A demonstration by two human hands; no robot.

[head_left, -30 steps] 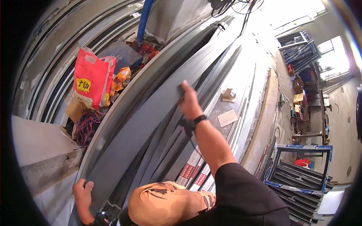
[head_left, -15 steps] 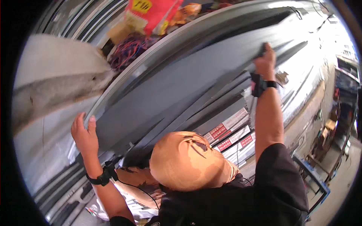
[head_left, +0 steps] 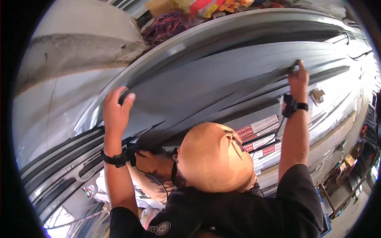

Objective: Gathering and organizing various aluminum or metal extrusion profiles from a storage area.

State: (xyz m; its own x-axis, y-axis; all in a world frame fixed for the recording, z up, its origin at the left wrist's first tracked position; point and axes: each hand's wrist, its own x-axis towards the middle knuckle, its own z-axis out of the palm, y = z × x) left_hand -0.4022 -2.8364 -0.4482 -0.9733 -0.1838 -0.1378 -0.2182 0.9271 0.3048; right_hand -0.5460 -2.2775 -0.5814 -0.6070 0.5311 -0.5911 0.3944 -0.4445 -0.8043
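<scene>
One grey panel, lower-left to upper-right

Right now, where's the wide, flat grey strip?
In the head view, the strip crosses the upper middle, with the left hand by its left end and right hand at its lower edge.

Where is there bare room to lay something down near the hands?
A bare face shows on the wide grey strip, between the left hand and right hand. It is crowded beyond the curved rail above, with tangled wires and orange packaging, and below, where labelled bars lie packed.
</scene>
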